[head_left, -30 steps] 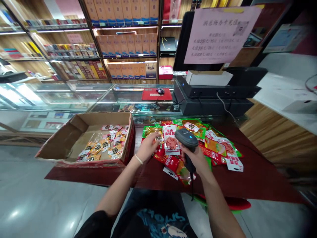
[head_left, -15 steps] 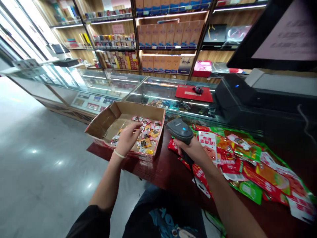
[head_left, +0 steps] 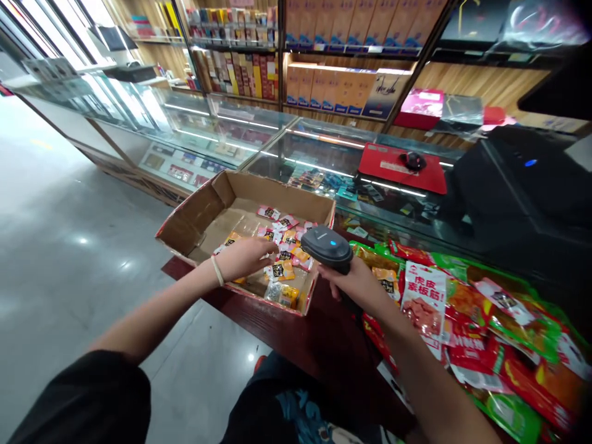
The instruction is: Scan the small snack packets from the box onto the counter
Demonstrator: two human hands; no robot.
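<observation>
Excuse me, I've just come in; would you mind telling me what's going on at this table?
A person's right hand holds a dark handheld scanner beside an open cardboard box. The left hand is over the small packets in the box; whether it grips one is unclear. Larger packets in red, green and white lie in a pile on the dark red table, to the right of the box.

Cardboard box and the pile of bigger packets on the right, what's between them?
In the head view, the right hand, gripping a dark scanner, shows between box and pile, with dark red tabletop below.
</observation>
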